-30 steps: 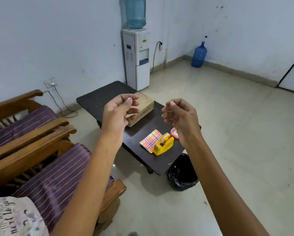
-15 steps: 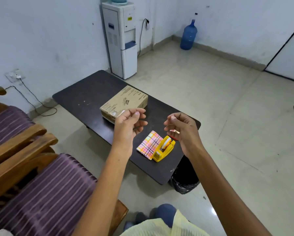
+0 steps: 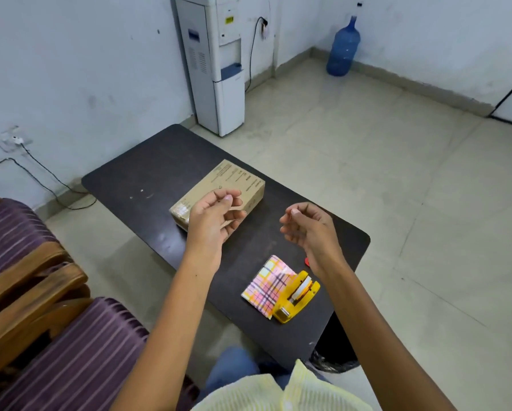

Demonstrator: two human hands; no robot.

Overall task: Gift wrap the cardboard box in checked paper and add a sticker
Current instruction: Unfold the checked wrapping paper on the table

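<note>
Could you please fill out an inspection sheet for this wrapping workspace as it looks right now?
Surface: dark table, a few pale specks on it.
Job's things: cardboard box unwrapped, lying flat; checked paper folded, touching the yellow tape dispenser; sticker not identifiable.
Clutter: small red item, mostly hidden by the right wrist.
Grippers: left hand over the box, right hand over the table; both loosely curled, holding nothing seen.
Cables: black cable trails from a wall socket to the floor; cord hangs beside the water dispenser.
Surroundings: blue water bottle, wooden seat, black bin bag under the table.
</note>
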